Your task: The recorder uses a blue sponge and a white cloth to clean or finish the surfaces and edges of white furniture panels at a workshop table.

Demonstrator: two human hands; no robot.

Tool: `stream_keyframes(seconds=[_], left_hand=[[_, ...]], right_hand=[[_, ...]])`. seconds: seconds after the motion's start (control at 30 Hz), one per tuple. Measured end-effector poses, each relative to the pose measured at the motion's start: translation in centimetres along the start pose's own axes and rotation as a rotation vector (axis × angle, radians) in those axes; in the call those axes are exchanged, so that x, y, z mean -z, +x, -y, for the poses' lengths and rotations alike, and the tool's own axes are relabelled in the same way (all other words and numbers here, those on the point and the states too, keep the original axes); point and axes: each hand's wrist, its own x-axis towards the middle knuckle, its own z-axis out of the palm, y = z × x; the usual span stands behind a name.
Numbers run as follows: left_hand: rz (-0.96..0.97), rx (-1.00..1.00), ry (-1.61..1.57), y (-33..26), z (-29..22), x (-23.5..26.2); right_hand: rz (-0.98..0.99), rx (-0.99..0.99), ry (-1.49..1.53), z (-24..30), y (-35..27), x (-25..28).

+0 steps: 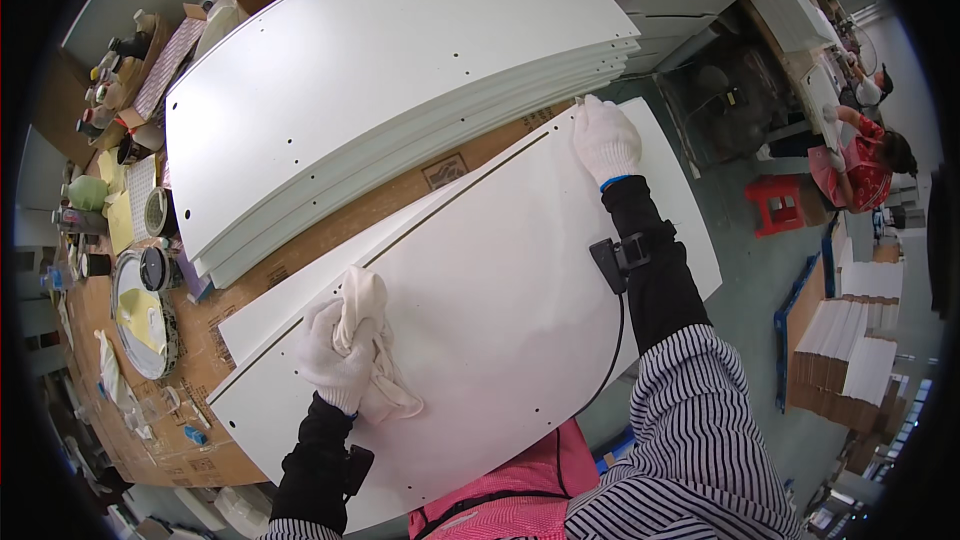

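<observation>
A white panel with small holes and a long dark groove along its far edge lies in front of me. My left hand, in a white glove, is closed on a crumpled off-white cloth over the panel's left part. My right hand, also gloved, is at the panel's far right edge, close to the end of the groove. Its fingers are curled together; what they may hold is too small to make out. Beneath this panel, another white panel shows along the far left side.
Beyond lies a stack of white panels on the cardboard-covered table. At left are a round tub, bottles and jars. On the right, a person in red sits near a red stool; stacked boards stand on the floor.
</observation>
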Motion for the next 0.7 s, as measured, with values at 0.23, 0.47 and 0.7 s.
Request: stream_keyframes(seconds=[0.23,0.47,0.7], left_hand=[[-0.003,0.003,-0.006,0.1,-0.4,0.0],[-0.003,-0.009,-0.01,0.1,-0.2,0.0],[-0.003,-0.018,0.023,0.1,-0.2,0.1]], right_hand=[[0.043,0.018,-0.037,-0.3,0.2,0.0],[0.075,0.063,-0.074,-0.5,0.2,0.1],[0.081,0.103,-0.133,0.4,-0.5,0.3]])
